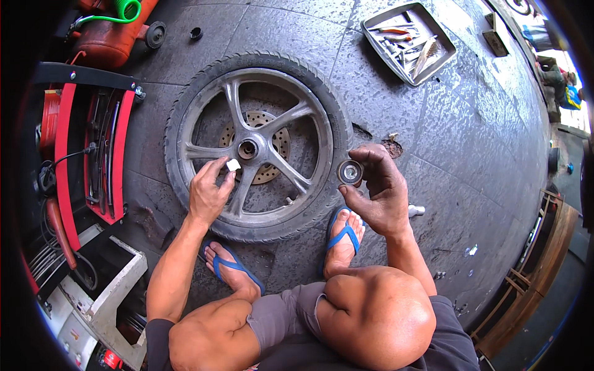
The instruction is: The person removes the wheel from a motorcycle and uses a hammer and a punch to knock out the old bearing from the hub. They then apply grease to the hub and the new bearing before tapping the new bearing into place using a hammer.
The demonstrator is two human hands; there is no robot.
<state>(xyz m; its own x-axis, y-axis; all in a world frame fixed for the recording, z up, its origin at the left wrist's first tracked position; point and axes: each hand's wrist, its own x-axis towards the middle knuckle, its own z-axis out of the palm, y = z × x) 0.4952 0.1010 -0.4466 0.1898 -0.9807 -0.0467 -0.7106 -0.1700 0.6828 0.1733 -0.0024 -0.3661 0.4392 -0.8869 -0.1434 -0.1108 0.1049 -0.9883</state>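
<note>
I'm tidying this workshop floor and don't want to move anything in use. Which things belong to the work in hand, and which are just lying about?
In use:
- round bearing, pinched in the right hand
- small white piece, in the left hand
- wheel, lying flat

Lying about:
- tool tray
- red air tank
- red tool rack

Even daylight, sharp centre, dark fisheye-bent rim.

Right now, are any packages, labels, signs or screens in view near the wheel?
No screen or sign shows.
Small red item with a pale label: bottom left edge, too small to tell more.
Blue and yellow bag or pack: far right edge, by another person, blurred.
</note>
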